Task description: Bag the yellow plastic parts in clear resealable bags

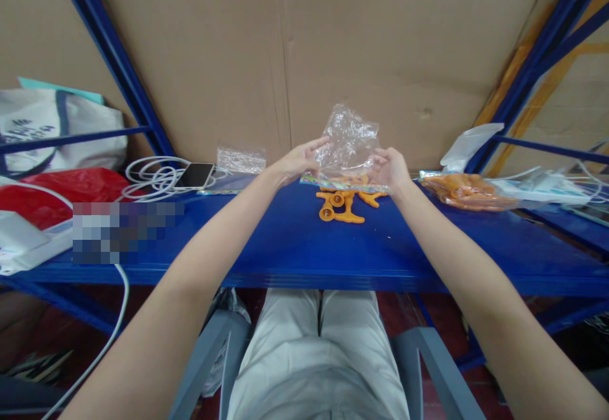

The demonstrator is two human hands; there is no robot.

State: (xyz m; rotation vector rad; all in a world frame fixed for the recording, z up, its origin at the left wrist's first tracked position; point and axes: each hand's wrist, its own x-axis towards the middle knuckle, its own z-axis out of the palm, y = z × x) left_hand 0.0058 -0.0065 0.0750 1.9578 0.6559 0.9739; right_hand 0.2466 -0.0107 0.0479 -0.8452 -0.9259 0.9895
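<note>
Both my hands hold a clear plastic bag [351, 141] upright above the blue shelf [304, 249]. My left hand [297, 161] grips its left edge, fingers closed on the film. My right hand [392, 169] pinches its right edge. The bag has a coloured strip along its bottom, and some orange pieces show inside at its lower part. Under the bag, several orange plastic parts [340, 207] lie loose on the shelf.
A bag full of orange parts [464, 191] lies at the right beside white packaging [469, 144]. At the left are a phone [194, 176], coiled white cable [152, 176], a small stack of clear bags [240, 160], a red bag [61, 191] and a white tote. Cardboard lines the back.
</note>
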